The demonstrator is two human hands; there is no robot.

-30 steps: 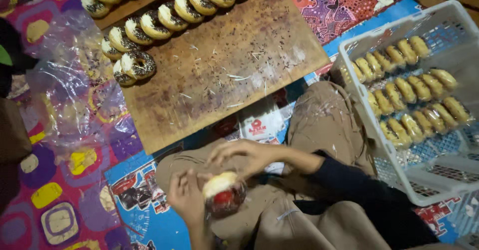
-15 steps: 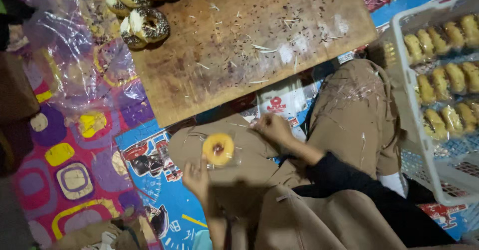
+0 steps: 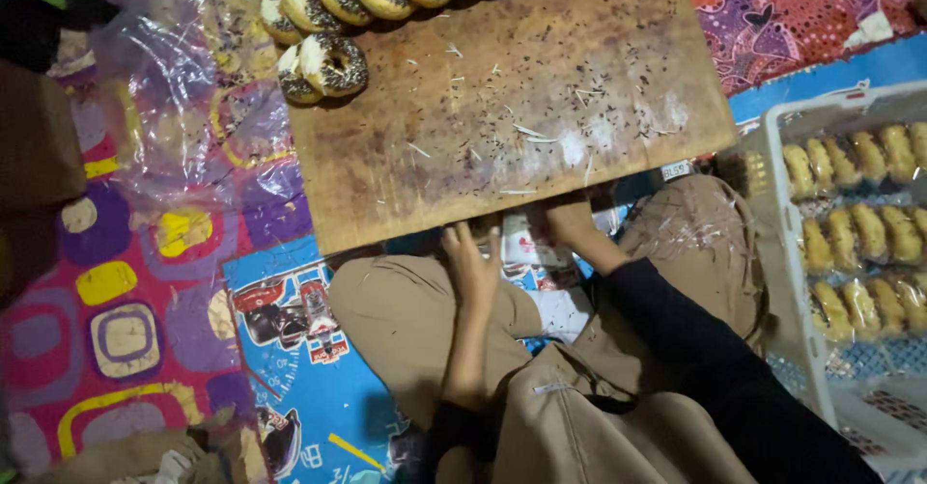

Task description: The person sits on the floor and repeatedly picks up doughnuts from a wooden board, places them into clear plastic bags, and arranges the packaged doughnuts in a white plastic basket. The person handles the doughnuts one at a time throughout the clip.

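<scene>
While both hands reach under a wooden board (image 3: 502, 108), left hand (image 3: 473, 262) fingers spread; right hand (image 3: 572, 221) fingers hidden, doughnuts (image 3: 333, 64) at 11 o'clock.

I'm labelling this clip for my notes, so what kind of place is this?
Probably a home floor used for small-scale doughnut making and packing: sprinkled doughnuts line a crumb-strewn wooden board laid on patterned mats, and a white plastic crate holds rows of bagged doughnuts.
</scene>
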